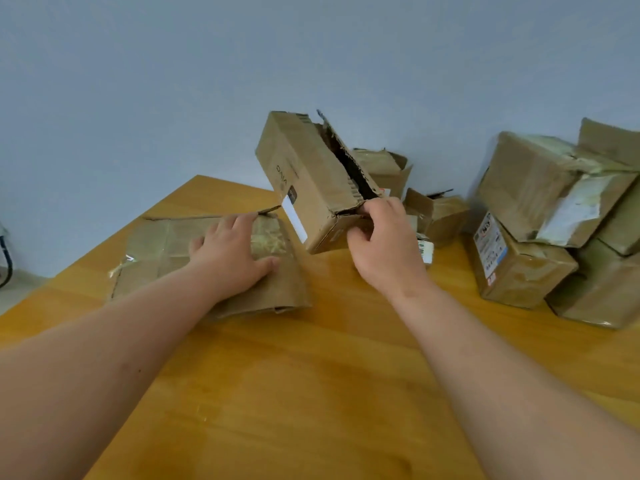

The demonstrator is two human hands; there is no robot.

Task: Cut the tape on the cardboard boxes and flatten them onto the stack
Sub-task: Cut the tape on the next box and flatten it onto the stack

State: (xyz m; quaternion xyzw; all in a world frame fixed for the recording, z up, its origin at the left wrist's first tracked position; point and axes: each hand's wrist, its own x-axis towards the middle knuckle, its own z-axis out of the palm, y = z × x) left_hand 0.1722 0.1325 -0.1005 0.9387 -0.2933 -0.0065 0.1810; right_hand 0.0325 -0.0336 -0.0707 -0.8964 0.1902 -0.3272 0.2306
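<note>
Left hand (233, 256): flat, fingers straight and spread, palm down on the flattened brown cardboard stack (207, 265). Pressing it, not gripping. The stack lies near the left edge of the yellow wooden table (311, 393), towards the far left corner; clear tape shows crinkled on its top sheet.

Right hand (384, 244): fingers and thumb curled round the near lower end of a long brown cardboard box (308, 181). Thumb side sits at the torn end flap; the fingertips are hidden behind the box end. The box is tilted, upper end leaning away towards the pale grey wall (242, 64), lower end at or just above the table just right of the stack; contact with the table can't be confirmed. Its long top seam gapes open with ragged edges, dark inside. White label on the side facing the camera.

Behind that box, by the far edge: two smaller opened brown cartons (433, 216), flaps up, partly hidden.

Right edge of the table: a pile of taped brown cardboard boxes (554, 216), several stacked and leaning on each other, with white shipping labels and wrinkled clear tape.

Both forearms bare.
</note>
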